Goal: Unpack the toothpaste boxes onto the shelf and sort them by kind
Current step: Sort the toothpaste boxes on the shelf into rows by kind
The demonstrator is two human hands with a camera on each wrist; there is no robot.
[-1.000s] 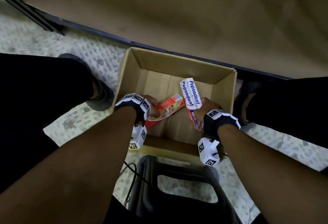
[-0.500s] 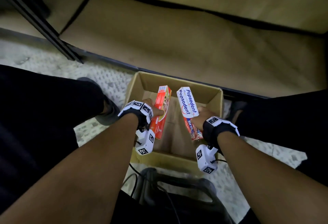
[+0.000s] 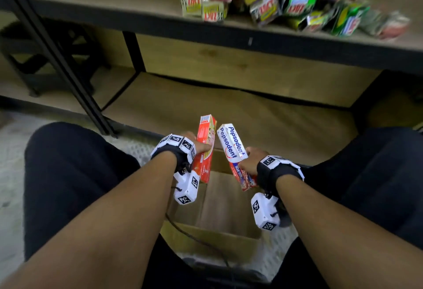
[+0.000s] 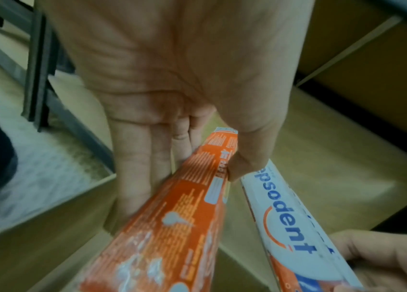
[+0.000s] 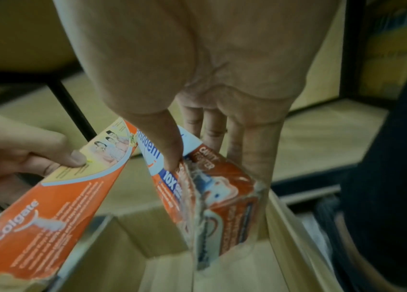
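Left hand: the left hand [image 3: 191, 143] gripped the red Colgate box [image 3: 206, 150] by its middle; the thumb lay on the printed face and the fingers [image 4: 145, 158] ran straight along the back; thumb and fingers pinched the box between them.
Right hand: the right hand [image 3: 253, 160] held the Pepsodent pack [image 3: 233, 149] low on its length; the thumb [image 5: 170, 146] pressed the front and the fingers curled round the far side; the grip was closed on the pack.
Colgate box: it stood nearly upright above the cardboard carton [image 3: 212, 235], top end tilted slightly away from the person; the word Colgate showed on its lower red part in the right wrist view [image 5: 55, 203].
Pepsodent pack: white and blue at the top, red toward the bottom [image 4: 287, 223]; clear wrap showed around its lower end in the right wrist view, and it looked like more than one box bundled together; it leaned with its top toward the Colgate box, the two tops close together; whether they touched could not be told.
Carton: open on the floor between the person's legs, below both hands; only bare cardboard inside could be seen.
Shelf: the upper shelf board [image 3: 114, 7] carried a loose heap of small boxes [image 3: 290, 5] at its right part, blurred, in green, yellow, red and white; the lower shelf board [image 3: 229, 114] lay just beyond the two held packs.
Floor: pale speckled floor [image 3: 13, 174] to the left of the person's dark trouser leg.
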